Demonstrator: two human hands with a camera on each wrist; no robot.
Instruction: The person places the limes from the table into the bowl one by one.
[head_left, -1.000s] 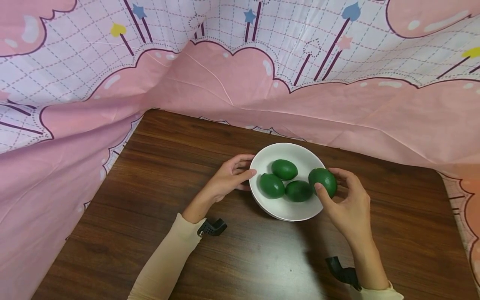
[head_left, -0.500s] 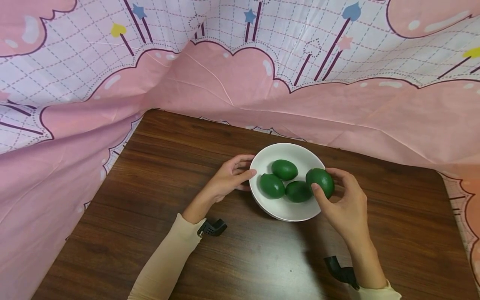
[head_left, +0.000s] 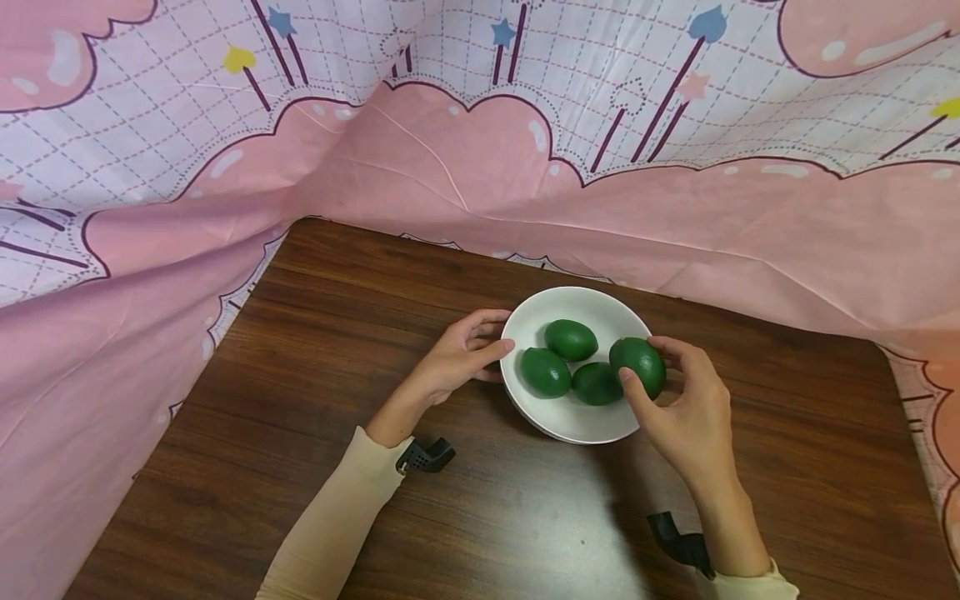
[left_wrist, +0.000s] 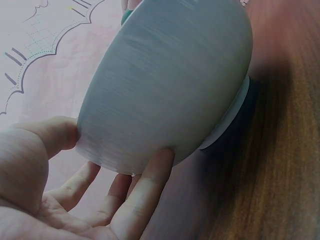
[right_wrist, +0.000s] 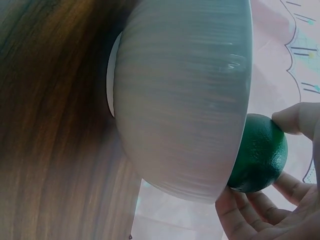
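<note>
A white bowl (head_left: 577, 425) stands on the wooden table, with several green limes inside: one at the back (head_left: 572, 340), one at the left (head_left: 545, 372) and another lime (head_left: 596, 385) at the front. At the bowl's left side my left hand (head_left: 453, 358) rests its thumb on the rim and its fairly straight fingertips against the outer wall (left_wrist: 165, 85). My right hand (head_left: 693, 408) grips one more lime (head_left: 637, 367) between thumb and fingers over the right rim. In the right wrist view, the bowl's wall partly hides that held lime (right_wrist: 260, 155).
A brown wooden table (head_left: 315, 333) surrounds the bowl. Behind it and along the left hangs a pink and white patterned cloth (head_left: 450, 167). Black camera mounts (head_left: 426, 455) sit on both wrists.
My right hand has moved slightly left with its lime, farther over the bowl. The left hand, the bowl and the limes lying in it keep their places.
</note>
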